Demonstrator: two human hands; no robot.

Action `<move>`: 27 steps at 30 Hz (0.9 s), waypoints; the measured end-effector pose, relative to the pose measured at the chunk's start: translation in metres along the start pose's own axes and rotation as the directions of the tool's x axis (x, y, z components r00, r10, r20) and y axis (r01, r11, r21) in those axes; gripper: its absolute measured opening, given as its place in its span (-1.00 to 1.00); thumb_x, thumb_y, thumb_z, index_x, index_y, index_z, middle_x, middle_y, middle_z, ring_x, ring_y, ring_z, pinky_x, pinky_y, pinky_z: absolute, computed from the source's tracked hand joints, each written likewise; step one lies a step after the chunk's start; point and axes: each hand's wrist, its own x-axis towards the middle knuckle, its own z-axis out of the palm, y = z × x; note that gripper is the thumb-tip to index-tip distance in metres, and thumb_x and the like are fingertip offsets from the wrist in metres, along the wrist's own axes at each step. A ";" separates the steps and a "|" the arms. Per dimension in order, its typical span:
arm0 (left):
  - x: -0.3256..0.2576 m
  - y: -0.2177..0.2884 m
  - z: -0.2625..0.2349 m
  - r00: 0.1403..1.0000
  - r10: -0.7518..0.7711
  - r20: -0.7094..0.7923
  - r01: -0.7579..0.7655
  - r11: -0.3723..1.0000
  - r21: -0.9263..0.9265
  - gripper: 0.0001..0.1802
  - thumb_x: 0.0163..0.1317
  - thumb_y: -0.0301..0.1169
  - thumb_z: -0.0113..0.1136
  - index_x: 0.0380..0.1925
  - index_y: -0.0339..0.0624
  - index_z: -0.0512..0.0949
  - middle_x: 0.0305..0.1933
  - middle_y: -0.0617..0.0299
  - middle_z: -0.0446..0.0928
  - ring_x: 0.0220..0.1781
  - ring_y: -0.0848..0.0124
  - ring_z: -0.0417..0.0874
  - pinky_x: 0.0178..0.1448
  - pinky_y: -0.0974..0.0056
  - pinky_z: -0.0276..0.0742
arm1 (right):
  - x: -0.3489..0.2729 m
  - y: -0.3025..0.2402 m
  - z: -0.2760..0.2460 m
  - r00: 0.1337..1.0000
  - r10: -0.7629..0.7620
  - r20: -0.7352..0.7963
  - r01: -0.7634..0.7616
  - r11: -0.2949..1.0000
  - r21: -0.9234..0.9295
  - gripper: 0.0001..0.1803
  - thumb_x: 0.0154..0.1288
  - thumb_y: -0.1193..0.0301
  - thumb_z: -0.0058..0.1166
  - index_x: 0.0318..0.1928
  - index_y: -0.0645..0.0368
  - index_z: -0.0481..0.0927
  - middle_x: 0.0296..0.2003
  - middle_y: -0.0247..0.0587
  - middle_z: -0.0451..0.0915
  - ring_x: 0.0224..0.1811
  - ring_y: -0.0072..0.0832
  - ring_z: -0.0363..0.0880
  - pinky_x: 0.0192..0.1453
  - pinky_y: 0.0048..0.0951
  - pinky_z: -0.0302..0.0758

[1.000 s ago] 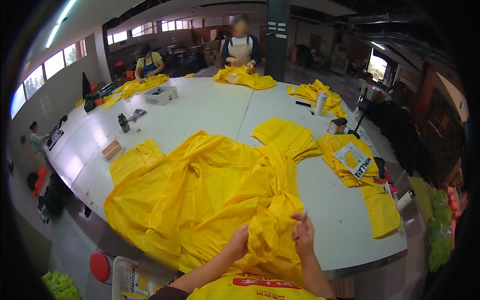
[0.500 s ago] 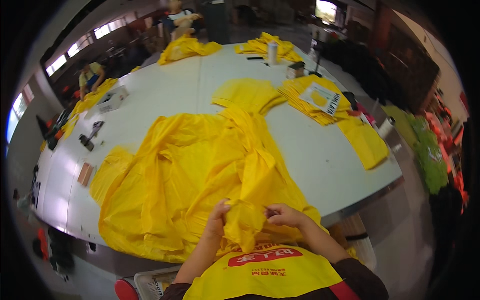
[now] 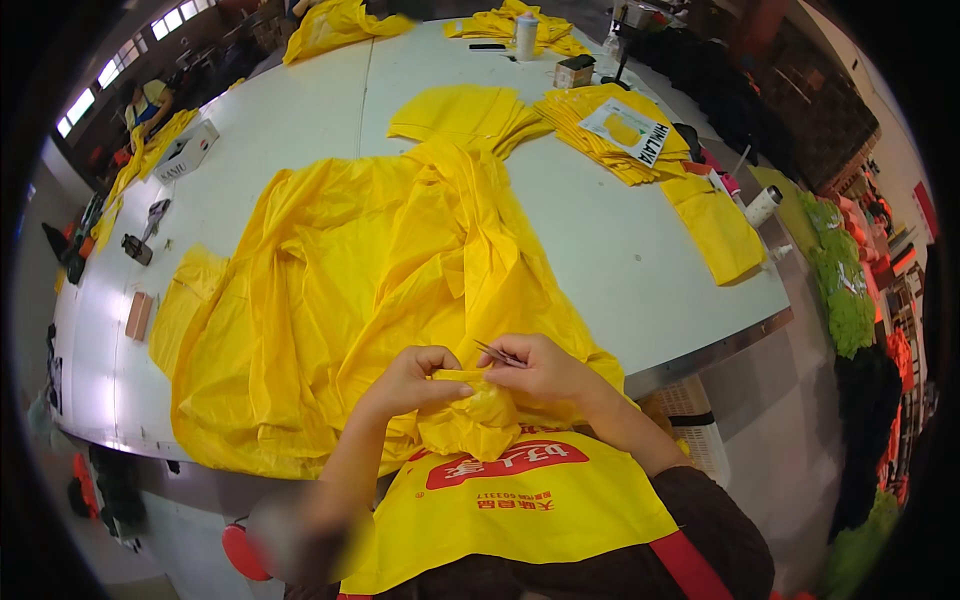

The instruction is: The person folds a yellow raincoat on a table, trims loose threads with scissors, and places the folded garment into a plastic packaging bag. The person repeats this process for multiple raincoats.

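A large yellow garment of thin, shiny fabric lies crumpled over the near part of the table, its near end gathered up close to my apron. My left hand pinches a folded edge of that fabric between thumb and fingers. Just to its right, my right hand is closed round small metal thread snips, whose points stick out leftward above the pinched edge. A bunched piece of the garment hangs below both hands. The snips' handles are mostly hidden in my fingers.
On the white table lie stacked yellow pieces and another stack under a printed bag. A bottle, a small box, a thread cone and a white carton stand about. A co-worker is at far left.
My view has tilted down, so the table sits higher. My hands have come closer together; the left now pinches a folded edge, and the snips' points show clearly in my right.
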 end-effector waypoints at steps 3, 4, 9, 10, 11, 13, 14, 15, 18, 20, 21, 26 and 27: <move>-0.008 -0.006 -0.005 0.999 -0.035 0.015 0.037 0.967 -0.253 -0.85 0.01 -0.53 0.30 -0.49 -0.23 0.48 -0.53 0.39 0.51 -0.56 0.70 0.46 -0.51 0.54 0.35 | 0.000 0.025 -0.010 0.996 0.033 0.088 -0.034 0.999 0.008 -0.79 0.20 0.38 0.15 -0.21 0.22 0.52 -0.44 -0.56 0.43 -0.43 -0.79 0.30 -0.34 -0.68 0.29; -0.008 -0.012 -0.004 0.998 -0.053 0.017 0.056 0.964 -0.261 -0.85 0.02 -0.53 0.29 -0.40 -0.23 0.52 -0.50 0.40 0.52 -0.57 0.73 0.42 -0.53 0.56 0.31 | 0.001 0.031 -0.008 1.000 0.026 0.018 -0.027 0.998 0.063 -0.80 0.20 0.37 0.14 -0.21 0.20 0.52 -0.44 -0.57 0.43 -0.44 -0.80 0.31 -0.36 -0.69 0.28; 0.010 -0.018 0.002 0.996 -0.048 0.077 0.069 0.951 -0.301 -0.67 0.04 -0.41 0.28 -0.15 -0.26 0.55 -0.27 0.34 0.58 -0.33 0.64 0.53 -0.21 0.50 0.45 | 0.007 0.029 -0.023 0.996 0.003 -0.090 0.014 0.981 0.194 -0.89 0.23 0.39 0.08 -0.27 0.12 0.50 -0.49 -0.60 0.43 -0.53 -0.85 0.28 -0.50 -0.75 0.19; 0.010 -0.017 0.005 0.998 0.011 0.063 0.017 0.907 -0.422 -0.64 -0.01 -0.46 0.31 -0.16 -0.30 0.54 -0.27 0.29 0.59 -0.33 0.60 0.56 -0.20 0.49 0.47 | 0.009 0.028 -0.023 0.996 0.018 -0.087 -0.001 0.980 0.199 -0.89 0.24 0.40 0.08 -0.27 0.15 0.51 -0.51 -0.60 0.41 -0.53 -0.85 0.26 -0.49 -0.74 0.20; 0.007 -0.018 0.008 0.999 0.004 0.035 0.011 0.904 -0.428 -0.63 -0.03 -0.47 0.32 -0.16 -0.31 0.54 -0.27 0.28 0.59 -0.32 0.59 0.57 -0.19 0.48 0.48 | 0.010 0.029 -0.022 0.996 0.033 -0.088 -0.014 0.979 0.203 -0.88 0.24 0.41 0.09 -0.26 0.17 0.52 -0.52 -0.60 0.40 -0.53 -0.85 0.23 -0.48 -0.74 0.20; 0.008 -0.017 0.013 1.000 0.002 0.003 -0.001 0.901 -0.434 -0.62 -0.07 -0.51 0.33 -0.17 -0.33 0.54 -0.27 0.26 0.59 -0.31 0.56 0.58 -0.18 0.47 0.49 | 0.013 0.031 -0.021 0.992 -0.009 -0.125 0.027 0.990 0.139 -0.87 0.24 0.42 0.09 -0.26 0.21 0.53 -0.54 -0.59 0.37 -0.54 -0.84 0.20 -0.47 -0.73 0.20; 0.006 -0.018 0.014 1.000 -0.030 -0.006 0.023 0.882 -0.472 -0.61 -0.09 -0.54 0.34 -0.17 -0.33 0.54 -0.26 0.25 0.60 -0.29 0.55 0.59 -0.15 0.45 0.50 | 0.015 0.033 -0.018 0.987 -0.067 -0.148 0.078 0.994 0.076 -0.87 0.23 0.42 0.09 -0.25 0.21 0.54 -0.54 -0.59 0.36 -0.54 -0.83 0.19 -0.47 -0.73 0.20; 0.005 -0.018 0.015 0.999 -0.037 -0.008 0.029 0.873 -0.487 -0.59 -0.11 -0.58 0.33 -0.16 -0.34 0.53 -0.24 0.22 0.60 -0.27 0.53 0.60 -0.13 0.44 0.52 | 0.016 0.033 -0.017 0.978 -0.126 -0.165 0.129 0.992 0.007 -0.86 0.23 0.42 0.09 -0.25 0.22 0.54 -0.55 -0.59 0.36 -0.55 -0.83 0.18 -0.48 -0.72 0.19; 0.003 -0.014 0.019 0.999 -0.053 -0.011 0.041 0.870 -0.492 -0.57 -0.13 -0.64 0.30 -0.14 -0.36 0.51 -0.22 0.17 0.60 -0.25 0.49 0.62 -0.11 0.41 0.54 | 0.005 0.012 -0.012 0.937 -0.214 -0.277 0.162 0.966 -0.199 -0.82 0.18 0.44 0.14 -0.22 0.25 0.54 -0.53 -0.55 0.38 -0.54 -0.80 0.18 -0.47 -0.71 0.19; 0.004 -0.010 0.021 0.998 -0.055 -0.014 0.043 0.895 -0.445 -0.57 -0.13 -0.64 0.31 -0.15 -0.34 0.52 -0.24 0.19 0.60 -0.26 0.51 0.62 -0.14 0.43 0.54 | 0.000 0.006 -0.009 0.915 -0.287 -0.283 0.210 0.939 -0.271 -0.78 0.13 0.46 0.18 -0.20 0.25 0.54 -0.51 -0.50 0.40 -0.54 -0.76 0.21 -0.47 -0.69 0.21; 0.004 -0.009 0.022 0.998 -0.058 -0.011 0.046 0.893 -0.448 -0.58 -0.12 -0.63 0.31 -0.15 -0.33 0.52 -0.25 0.20 0.60 -0.28 0.51 0.62 -0.16 0.44 0.54 | -0.003 0.004 -0.009 0.901 -0.325 -0.287 0.234 0.922 -0.308 -0.76 0.11 0.47 0.20 -0.19 0.25 0.54 -0.50 -0.48 0.41 -0.54 -0.74 0.22 -0.47 -0.67 0.22; 0.005 -0.004 0.029 0.999 -0.036 -0.029 0.019 0.891 -0.453 -0.62 -0.10 -0.61 0.31 -0.18 -0.30 0.55 -0.31 0.26 0.61 -0.36 0.56 0.60 -0.23 0.49 0.50 | 0.002 0.006 0.005 0.892 -0.399 -0.212 0.277 0.854 -0.441 -0.79 0.04 0.48 0.24 -0.30 0.27 0.52 -0.51 -0.38 0.42 -0.55 -0.68 0.25 -0.47 -0.63 0.22; 0.006 -0.005 0.029 0.998 -0.048 -0.036 0.029 0.908 -0.418 -0.65 -0.08 -0.59 0.31 -0.20 -0.30 0.56 -0.31 0.27 0.61 -0.36 0.57 0.59 -0.23 0.48 0.50 | 0.005 0.011 0.003 0.894 -0.400 -0.203 0.278 0.849 -0.448 -0.80 0.04 0.48 0.24 -0.33 0.27 0.51 -0.52 -0.36 0.42 -0.55 -0.67 0.25 -0.48 -0.63 0.22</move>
